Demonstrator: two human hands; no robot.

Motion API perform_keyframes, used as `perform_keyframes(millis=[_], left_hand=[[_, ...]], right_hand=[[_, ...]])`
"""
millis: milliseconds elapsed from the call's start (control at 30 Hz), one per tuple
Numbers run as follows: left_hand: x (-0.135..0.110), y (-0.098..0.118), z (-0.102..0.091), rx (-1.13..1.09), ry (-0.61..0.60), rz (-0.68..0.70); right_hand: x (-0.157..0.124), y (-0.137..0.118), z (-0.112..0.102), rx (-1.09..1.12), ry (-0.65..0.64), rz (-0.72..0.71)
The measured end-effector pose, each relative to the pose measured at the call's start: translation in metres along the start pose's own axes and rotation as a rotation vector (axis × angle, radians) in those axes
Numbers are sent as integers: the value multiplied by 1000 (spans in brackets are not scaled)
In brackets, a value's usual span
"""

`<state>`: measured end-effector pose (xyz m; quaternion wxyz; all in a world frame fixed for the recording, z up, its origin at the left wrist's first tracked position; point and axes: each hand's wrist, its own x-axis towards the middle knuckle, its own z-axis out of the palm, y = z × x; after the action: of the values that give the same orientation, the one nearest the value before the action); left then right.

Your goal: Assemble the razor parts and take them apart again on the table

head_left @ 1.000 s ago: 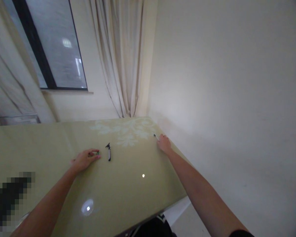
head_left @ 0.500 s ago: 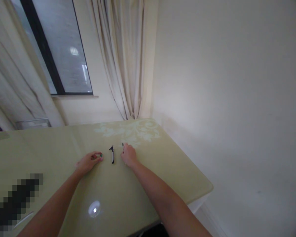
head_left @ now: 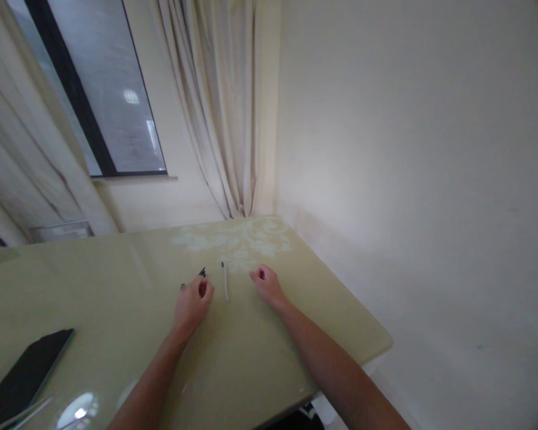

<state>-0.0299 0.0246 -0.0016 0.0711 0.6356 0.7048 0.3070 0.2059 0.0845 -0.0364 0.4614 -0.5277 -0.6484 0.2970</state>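
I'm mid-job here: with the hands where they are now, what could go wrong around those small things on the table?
The left hand mostly covers the razor-like tool, so its grip can't be checked; a poor hold might let it slip.
The small item sits right by that hand and could get knocked.
The thin white stick lies loose between the left hand and the right hand; a sideways sweep might shift it.

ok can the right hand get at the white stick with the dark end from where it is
Probably yes: the right hand is just right of the white stick, with nothing visible between them but tabletop; the left hand is on the other side.
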Motion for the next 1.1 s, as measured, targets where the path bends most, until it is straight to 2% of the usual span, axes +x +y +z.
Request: perform_keyframes(millis=[100, 267, 533, 633, 700, 767, 867, 967, 1100], left_hand=[[-11, 7, 0, 230, 21, -41], [-24, -2, -5, 422, -86, -75], [-20, -8, 5, 401, -169, -86], [-20, -11, 2, 398, -157, -91], [-22, -5, -1, 388, -135, -66], [-26, 9, -1, 349, -80, 16], [-36, 37, 6, 264, 0, 199], [-46, 61, 17, 200, -2, 362], [-44, 75, 25, -33, -53, 405]], right_hand=[[-2, -1, 1, 15, 19, 4], [-6, -5, 4, 0, -23, -54], [-12, -9, 2, -58, -118, -61], [-13, -13, 0, -88, -75, -42], [-13, -15, -1, -91, -26, -40], [-12, -18, -1, -19, -19, -52], [-11, -24, 1, 265, -149, -61], [-12, -32, 6, 550, -254, -49], [-12, -34, 8, 743, -239, 17]])
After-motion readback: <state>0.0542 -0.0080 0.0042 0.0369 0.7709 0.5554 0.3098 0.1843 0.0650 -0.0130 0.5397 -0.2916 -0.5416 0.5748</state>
